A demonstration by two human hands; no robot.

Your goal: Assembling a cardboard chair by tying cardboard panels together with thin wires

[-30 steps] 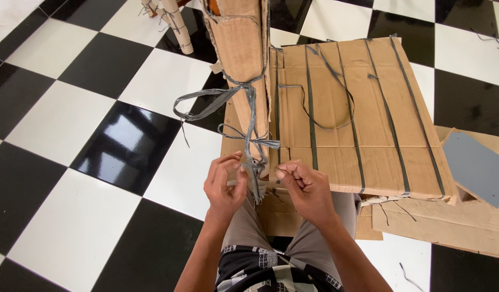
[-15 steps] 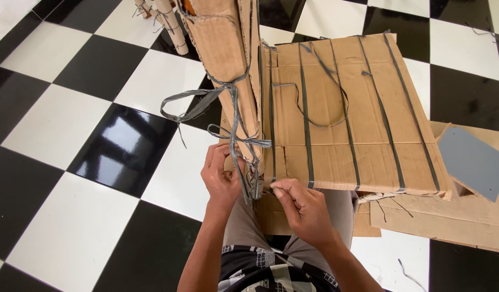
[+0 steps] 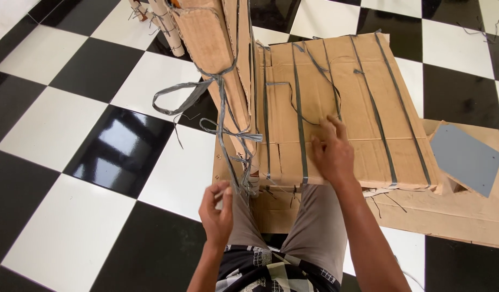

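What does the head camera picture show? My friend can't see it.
A person's right hand rests on a flat brown cardboard bundle tied with grey straps, while the left hand pinches a grey strap end above a black-and-white checkered floor.

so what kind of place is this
Probably an indoor room used for sorting or bundling scrap cardboard. It has a glossy black-and-white checkered tile floor, a flat stack of brown cardboard sheets bound with grey plastic straps, and an upright strapped cardboard bundle.

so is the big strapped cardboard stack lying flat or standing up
Lying flat: the cardboard stack shows its broad strapped face upward, the right hand resting on it. The narrower bundle beside it stands upright.
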